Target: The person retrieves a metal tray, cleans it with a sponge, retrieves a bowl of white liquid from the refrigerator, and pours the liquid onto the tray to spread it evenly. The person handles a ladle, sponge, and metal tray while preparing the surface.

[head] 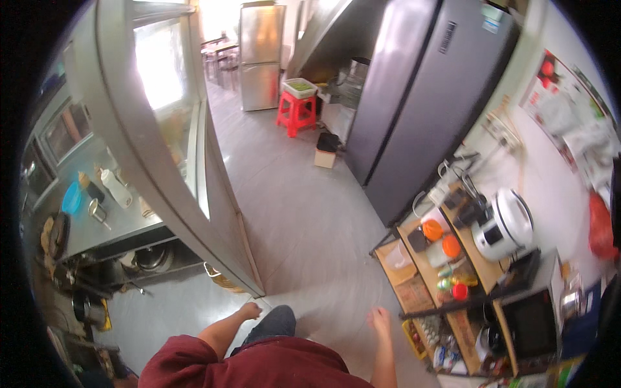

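Note:
My left hand (250,311) hangs by my left thigh, its fingers curled in and nothing visible in it. It is nearest to the foot of a framed partition (228,252). My right hand (378,320) is out to the right, over the grey floor (310,218), with loosely bent fingers and no object showing. A wooden-shelved rack (395,281) stands to the right of that hand. Jars with orange lids (451,247), a bottle with a red cap (459,292) and a clear plastic container (399,255) are on its shelves.
Ahead on the right stands a tall grey refrigerator (412,111). A small bin (326,157) and a red plastic stool (297,112) carrying a tray of greens (300,87) sit along the passage. Farther back is a steel refrigerator (262,58). A steel counter (131,220) is behind the partition.

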The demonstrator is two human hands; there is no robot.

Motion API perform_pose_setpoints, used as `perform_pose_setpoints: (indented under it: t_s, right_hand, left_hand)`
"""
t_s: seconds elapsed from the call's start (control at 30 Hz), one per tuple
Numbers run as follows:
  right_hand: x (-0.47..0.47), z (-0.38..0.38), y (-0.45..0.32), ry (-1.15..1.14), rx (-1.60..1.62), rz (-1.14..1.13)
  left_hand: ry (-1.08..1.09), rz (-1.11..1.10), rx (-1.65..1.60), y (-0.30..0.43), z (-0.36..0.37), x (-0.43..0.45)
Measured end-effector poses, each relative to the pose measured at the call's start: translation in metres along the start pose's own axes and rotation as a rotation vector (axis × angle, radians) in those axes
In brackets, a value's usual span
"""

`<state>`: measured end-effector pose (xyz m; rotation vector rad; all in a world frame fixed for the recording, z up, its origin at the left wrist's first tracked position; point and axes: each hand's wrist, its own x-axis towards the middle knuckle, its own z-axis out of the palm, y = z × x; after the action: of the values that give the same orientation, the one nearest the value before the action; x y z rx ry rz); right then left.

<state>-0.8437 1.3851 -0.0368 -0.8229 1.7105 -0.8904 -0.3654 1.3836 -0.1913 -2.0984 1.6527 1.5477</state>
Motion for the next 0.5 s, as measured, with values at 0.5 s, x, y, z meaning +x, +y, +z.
perform_pose_setpoints:
  t_s: [0.5]
  right_hand:
    - [0.38,0.051,-0.294,-0.15,-0.021,-0.045]
  left_hand:
    - [0.16,-0.009,-0.128,0.237,-0.21,0.284]
